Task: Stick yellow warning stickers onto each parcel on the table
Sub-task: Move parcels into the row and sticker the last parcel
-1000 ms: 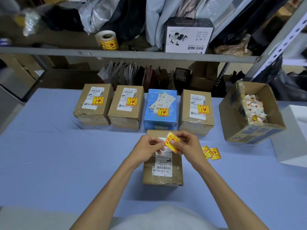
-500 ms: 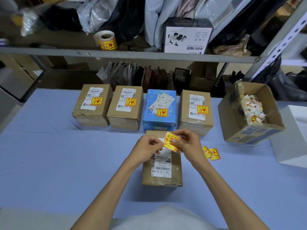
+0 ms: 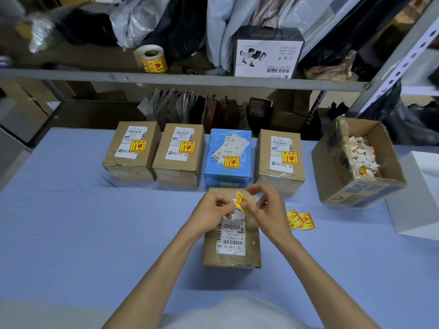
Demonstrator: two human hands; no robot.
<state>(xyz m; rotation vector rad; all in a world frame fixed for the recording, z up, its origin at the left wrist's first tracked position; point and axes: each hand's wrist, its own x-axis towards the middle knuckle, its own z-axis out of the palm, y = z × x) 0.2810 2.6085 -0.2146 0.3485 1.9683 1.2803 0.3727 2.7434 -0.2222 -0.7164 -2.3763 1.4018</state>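
The yellow sticker stands tilted at frame centre, just above the bare parcel on the bench. The left hand and right hand both pinch it. It is best peeled slowly, laid flat, then smoothed from one edge.

A grey metal shelf runs across the back of the room, held by a perforated upright post at the right. It carries pale plastic bags, dark bundles, a crumpled brown bag and a white-and-black barcode scanner box standing upside down. Below the shelf a row of flat pouches stands upright. Far right, an open carton lined with clear plastic holds crumpled white and yellow paper scraps, just beside a plain white box.
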